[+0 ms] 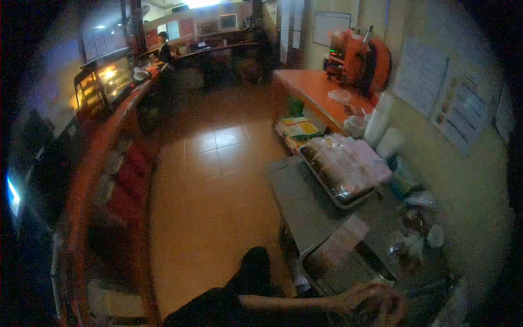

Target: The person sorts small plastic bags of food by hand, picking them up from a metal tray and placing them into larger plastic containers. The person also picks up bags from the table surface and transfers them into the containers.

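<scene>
My left forearm reaches across from the bottom centre to the lower right. My left hand (368, 301) is at the near edge of a grey table (294, 191), smeared by motion and dim, so its fingers and anything in them cannot be made out. Just beyond it lies a dark-edged tray (311, 268) with a pale, pinkish sheet or packet (348, 237) over it. I cannot make out my right hand apart from this blur. Farther up the table stands another tray (348, 204), heaped with clear-wrapped packets (340, 161).
Plastic bags (408, 245) and a white round container (435, 235) line the wall side. An orange counter (305, 82) holds a red machine (359, 60). To the left runs a long counter (95, 152) with a lit display case (109, 79). A person (164, 49) stands far back beyond the tiled floor (212, 218).
</scene>
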Motion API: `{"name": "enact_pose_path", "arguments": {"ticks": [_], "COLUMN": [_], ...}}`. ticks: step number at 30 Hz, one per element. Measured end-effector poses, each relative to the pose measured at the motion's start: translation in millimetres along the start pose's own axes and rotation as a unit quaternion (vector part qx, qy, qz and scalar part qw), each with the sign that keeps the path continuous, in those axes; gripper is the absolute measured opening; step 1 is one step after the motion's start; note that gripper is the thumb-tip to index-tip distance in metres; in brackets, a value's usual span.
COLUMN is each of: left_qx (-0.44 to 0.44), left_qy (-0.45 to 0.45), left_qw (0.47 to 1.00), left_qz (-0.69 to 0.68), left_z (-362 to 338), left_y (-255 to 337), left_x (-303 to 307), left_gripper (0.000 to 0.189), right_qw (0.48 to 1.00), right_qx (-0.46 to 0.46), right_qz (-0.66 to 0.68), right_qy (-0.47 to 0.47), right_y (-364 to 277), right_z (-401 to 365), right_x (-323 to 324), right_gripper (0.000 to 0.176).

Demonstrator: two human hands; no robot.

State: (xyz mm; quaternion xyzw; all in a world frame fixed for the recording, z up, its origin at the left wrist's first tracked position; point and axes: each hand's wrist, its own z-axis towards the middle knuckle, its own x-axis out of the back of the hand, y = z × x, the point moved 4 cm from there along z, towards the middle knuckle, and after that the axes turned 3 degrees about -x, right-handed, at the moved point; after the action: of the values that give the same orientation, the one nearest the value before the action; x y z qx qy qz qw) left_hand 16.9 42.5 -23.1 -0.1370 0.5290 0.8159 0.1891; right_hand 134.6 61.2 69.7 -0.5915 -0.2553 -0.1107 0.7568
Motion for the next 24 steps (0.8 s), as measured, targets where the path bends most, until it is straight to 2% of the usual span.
{"name": "enact_pose_path", "arguments": {"ticks": [2, 4, 5, 9, 12, 14, 15, 16, 18, 19, 21, 23, 24], "left_qx": [0.039, 0.08, 0.073, 0.04, 0.025, 0.01, -0.003, -0.016, 0.092, 0.145, 0.052, 0.056, 0.11], "left_qy": [0.009, 0.021, 0.003, -0.069, -0.074, -0.047, -0.026, -0.004, -0.045, -0.065, -0.041, -0.023, -0.021], "left_qw": [0.999, 0.996, 0.997, 0.996, 0.997, 0.999, 0.996, 0.988, 0.994, 0.981, 0.996, 0.989, 0.963], "left_qz": [0.02, 0.04, 0.022, -0.049, 0.004, -0.025, -0.09, -0.153, 0.026, 0.115, 0.054, 0.137, 0.246], "left_z": [-3, -5, -7, 0, -6, -7, -4, -2, -3, -5, -8, -12, -15], "left_y": [-38, -50, -54, 27, 42, 28, -1, -21, -38, -43, -12, 15, 20], "left_x": [3, 4, 4, -5, -6, -9, -13, -11, 5, 9, 2, 5, 5], "left_gripper": [0.048, 0.05, 0.05, 0.052, 0.052, 0.05, 0.05, 0.049, 0.048, 0.048, 0.047, 0.045, 0.044], "right_qw": [1.0, 0.998, 0.996, 0.988, 0.989, 0.988, 0.978, 0.978, 0.978, 0.988, 0.998, 0.993, 0.994], "right_qx": [0.0, -0.001, -0.004, -0.038, -0.128, 0.012, 0.082, 0.067, 0.036, 0.018, -0.019, -0.062, -0.038], "right_qz": [-0.025, -0.057, -0.074, -0.129, -0.035, -0.108, -0.143, -0.154, -0.174, -0.12, -0.012, 0.093, 0.091], "right_qy": [0.01, 0.034, 0.047, 0.077, 0.067, 0.11, 0.13, 0.122, 0.106, 0.093, 0.066, 0.046, 0.057], "right_y": [-2, -2, 0, 9, -24, 28, 45, 33, -8, -6, 6, 22, 18], "right_z": [-5, -7, -9, -17, -20, -18, -18, -20, -21, -17, -4, 5, 0], "right_x": [-12, -17, -18, -18, -20, -21, -22, -22, -23, -25, -31, -38, -36], "right_gripper": [0.059, 0.06, 0.06, 0.063, 0.062, 0.057, 0.054, 0.052, 0.048, 0.045, 0.039, 0.033, 0.031]}}
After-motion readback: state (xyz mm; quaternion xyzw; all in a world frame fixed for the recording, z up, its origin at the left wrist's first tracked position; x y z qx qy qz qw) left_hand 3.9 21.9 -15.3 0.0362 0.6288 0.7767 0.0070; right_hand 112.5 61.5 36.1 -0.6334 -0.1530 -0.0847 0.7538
